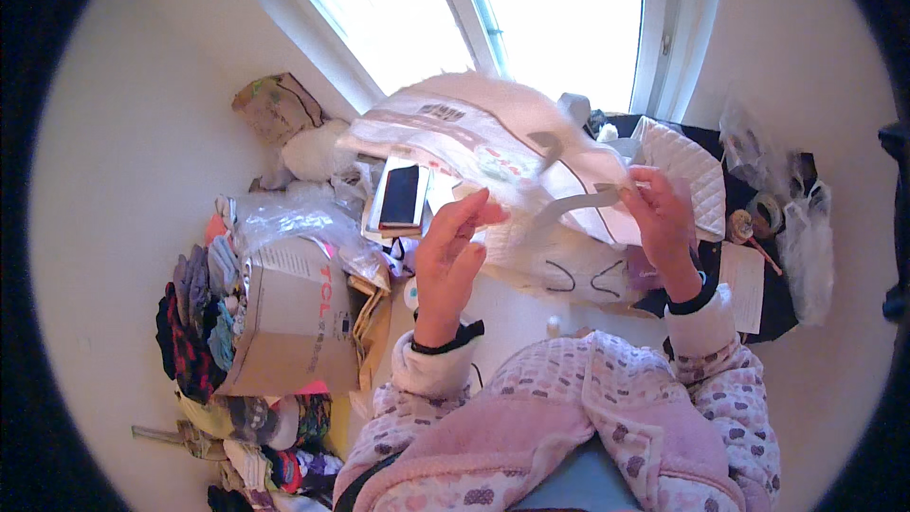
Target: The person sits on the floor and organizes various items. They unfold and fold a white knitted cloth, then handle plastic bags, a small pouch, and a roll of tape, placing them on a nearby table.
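A large pale bag [441, 124] with a printed barcode and grey strap handles is held up before me, its far side near the window. My right hand [657, 224] pinches the bag's right edge at the end of one grey strap [579, 200]. That strap curves leftwards and blurs at its lower end. My left hand [449, 256] is raised left of the strap, fingers apart and holding nothing. Below the bag rests a cream soft item [586, 274] with dark curved lines; the bag hides part of it.
At left stands a cardboard box [284, 320] with clothes [195, 313] heaped beside it and clear plastic film [298, 220] on top. A dark phone-like object [402, 195] lies on books behind it. White quilted fabric [686, 178], a tape roll [766, 212] and plastic bags [810, 256] are at right.
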`<action>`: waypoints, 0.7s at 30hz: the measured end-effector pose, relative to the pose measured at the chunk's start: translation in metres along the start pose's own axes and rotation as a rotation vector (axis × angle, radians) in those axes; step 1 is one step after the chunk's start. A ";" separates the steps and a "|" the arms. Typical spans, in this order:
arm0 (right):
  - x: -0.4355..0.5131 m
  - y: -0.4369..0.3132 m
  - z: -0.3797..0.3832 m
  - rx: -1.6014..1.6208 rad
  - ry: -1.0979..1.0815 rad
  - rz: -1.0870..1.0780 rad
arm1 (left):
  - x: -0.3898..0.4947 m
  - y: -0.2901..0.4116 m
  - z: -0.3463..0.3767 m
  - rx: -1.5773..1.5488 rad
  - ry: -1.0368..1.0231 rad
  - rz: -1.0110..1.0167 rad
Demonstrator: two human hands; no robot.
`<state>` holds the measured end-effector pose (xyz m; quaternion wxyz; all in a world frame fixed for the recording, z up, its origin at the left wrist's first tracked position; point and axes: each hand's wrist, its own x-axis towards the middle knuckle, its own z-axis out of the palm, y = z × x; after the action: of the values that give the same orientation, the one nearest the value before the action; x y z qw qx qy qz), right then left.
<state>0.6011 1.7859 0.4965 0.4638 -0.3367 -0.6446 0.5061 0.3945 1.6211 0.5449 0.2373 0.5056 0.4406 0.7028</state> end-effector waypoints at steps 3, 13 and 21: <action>0.005 -0.001 -0.016 0.198 0.005 -0.105 | 0.007 -0.016 -0.017 0.439 0.200 0.012; 0.015 0.003 -0.053 0.640 -0.106 -0.061 | 0.022 -0.121 -0.080 -0.540 0.063 -0.473; -0.019 0.047 -0.070 0.417 0.122 0.190 | -0.004 -0.150 -0.057 -0.064 0.089 -0.599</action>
<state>0.6717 1.8052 0.4507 0.5116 -0.3228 -0.4623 0.6483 0.3270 1.6715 0.4089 0.4304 0.3142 0.5575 0.6366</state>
